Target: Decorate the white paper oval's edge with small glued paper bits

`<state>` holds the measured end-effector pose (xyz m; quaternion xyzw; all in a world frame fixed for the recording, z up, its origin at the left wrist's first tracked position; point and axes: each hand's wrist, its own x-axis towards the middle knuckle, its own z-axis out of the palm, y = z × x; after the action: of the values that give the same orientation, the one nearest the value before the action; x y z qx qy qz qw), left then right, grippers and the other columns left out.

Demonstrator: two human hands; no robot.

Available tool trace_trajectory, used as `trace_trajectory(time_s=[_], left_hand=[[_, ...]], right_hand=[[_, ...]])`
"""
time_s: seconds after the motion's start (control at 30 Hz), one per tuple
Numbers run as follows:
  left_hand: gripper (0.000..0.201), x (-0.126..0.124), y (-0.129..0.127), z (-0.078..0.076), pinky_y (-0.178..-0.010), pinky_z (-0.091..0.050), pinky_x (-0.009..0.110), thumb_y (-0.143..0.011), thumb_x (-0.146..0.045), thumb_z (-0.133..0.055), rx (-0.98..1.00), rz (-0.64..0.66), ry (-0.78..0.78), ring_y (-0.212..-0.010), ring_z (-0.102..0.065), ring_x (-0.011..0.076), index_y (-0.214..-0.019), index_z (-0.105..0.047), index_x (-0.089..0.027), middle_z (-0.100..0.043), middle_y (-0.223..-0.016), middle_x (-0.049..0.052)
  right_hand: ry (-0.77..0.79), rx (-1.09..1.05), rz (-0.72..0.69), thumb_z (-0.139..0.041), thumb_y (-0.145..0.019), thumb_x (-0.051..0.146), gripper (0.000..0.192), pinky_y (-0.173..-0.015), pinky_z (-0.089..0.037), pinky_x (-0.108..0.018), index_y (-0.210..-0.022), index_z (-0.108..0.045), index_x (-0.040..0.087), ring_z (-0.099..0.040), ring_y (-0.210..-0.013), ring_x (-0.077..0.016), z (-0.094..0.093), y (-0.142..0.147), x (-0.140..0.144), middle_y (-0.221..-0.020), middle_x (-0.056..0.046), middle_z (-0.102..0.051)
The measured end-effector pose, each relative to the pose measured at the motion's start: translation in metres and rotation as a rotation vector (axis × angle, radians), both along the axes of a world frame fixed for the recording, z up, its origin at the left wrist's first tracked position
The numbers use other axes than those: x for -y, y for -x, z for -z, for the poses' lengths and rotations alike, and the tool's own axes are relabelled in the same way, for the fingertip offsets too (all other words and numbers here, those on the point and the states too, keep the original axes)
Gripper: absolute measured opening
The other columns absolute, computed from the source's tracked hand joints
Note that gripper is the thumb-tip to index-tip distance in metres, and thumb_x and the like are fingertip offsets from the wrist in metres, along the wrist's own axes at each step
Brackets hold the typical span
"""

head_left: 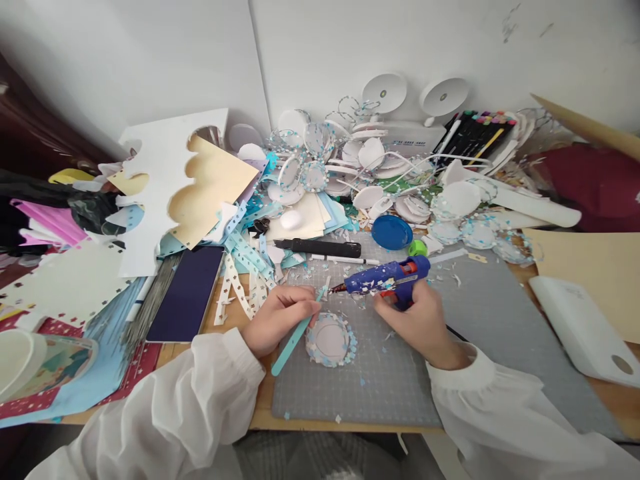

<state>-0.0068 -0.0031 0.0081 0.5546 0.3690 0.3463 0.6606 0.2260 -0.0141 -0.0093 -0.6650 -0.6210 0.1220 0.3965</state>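
My right hand [420,323] is wrapped around the handle of a blue hot glue gun [375,279], whose body is speckled with white bits. The gun's nozzle points left, close to my left fingertips. Between the fingers of my left hand [283,317] is a pair of slim teal tweezers [293,345], slanting from lower left to upper right. A small pale scrap [327,285] is by their upper tip, near the nozzle; whether they grip it I cannot tell. Below lies a round white disc [331,337] rimmed with tiny blue and white pieces, on the grey cutting mat [390,400].
Behind the mat are a black cutter knife [320,249], a blue lid [392,232] and piled white discs [345,153]. To the left are a dark phone [186,293], a cup [45,367] and cut paper [210,187]. A white device [580,327] lies at right.
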Motion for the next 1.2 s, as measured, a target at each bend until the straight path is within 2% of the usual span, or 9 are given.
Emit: trace_trajectory(time_s=[0.2, 0.63, 0.8, 1.2], left_hand=[[0.035, -0.0005, 0.0004, 0.0006, -0.056, -0.029, 0.027, -0.082, -0.027, -0.055, -0.016, 0.001, -0.015, -0.056, -0.039, 0.0115, -0.048, -0.055, -0.016, -0.043, -0.054, -0.001], [0.034, -0.0004, 0.0021, 0.003, -0.057, -0.026, 0.027, -0.083, -0.022, -0.054, 0.003, 0.039, -0.027, -0.057, -0.038, 0.0104, -0.05, -0.056, -0.015, -0.042, -0.055, -0.002], [0.035, -0.0007, 0.0024, 0.0035, -0.058, -0.027, 0.027, -0.084, -0.022, -0.054, -0.004, 0.043, -0.042, -0.057, -0.038, 0.0103, -0.05, -0.055, -0.014, -0.042, -0.055, -0.003], [0.034, 0.0007, 0.0015, 0.0028, -0.056, -0.026, 0.027, -0.082, -0.022, -0.055, -0.002, 0.037, -0.023, -0.056, -0.039, 0.0102, -0.049, -0.055, -0.014, -0.042, -0.055, -0.003]], right_hand=[[0.057, -0.1, 0.009, -0.067, -0.066, 0.04, 0.026, -0.045, -0.041, -0.028, -0.064, -0.048, 0.022, -0.049, -0.044, -0.014, 0.0003, -0.0014, -0.0015, -0.05, 0.003, -0.054], [-0.043, 0.001, -0.036, -0.059, -0.067, 0.033, 0.016, -0.043, -0.039, -0.026, -0.063, -0.048, 0.022, -0.048, -0.042, -0.0139, 0.0013, -0.0035, -0.0028, -0.048, 0.003, -0.053], [-0.072, 0.03, -0.039, -0.059, -0.067, 0.032, 0.018, -0.042, -0.036, -0.026, -0.06, -0.045, 0.023, -0.045, -0.041, -0.013, 0.0027, -0.0042, -0.0033, -0.046, 0.003, -0.05], [-0.117, 0.071, -0.056, -0.058, -0.068, 0.031, 0.015, -0.042, -0.037, -0.025, -0.062, -0.046, 0.023, -0.047, -0.042, -0.0138, 0.0045, -0.0047, -0.0031, -0.047, 0.003, -0.051]])
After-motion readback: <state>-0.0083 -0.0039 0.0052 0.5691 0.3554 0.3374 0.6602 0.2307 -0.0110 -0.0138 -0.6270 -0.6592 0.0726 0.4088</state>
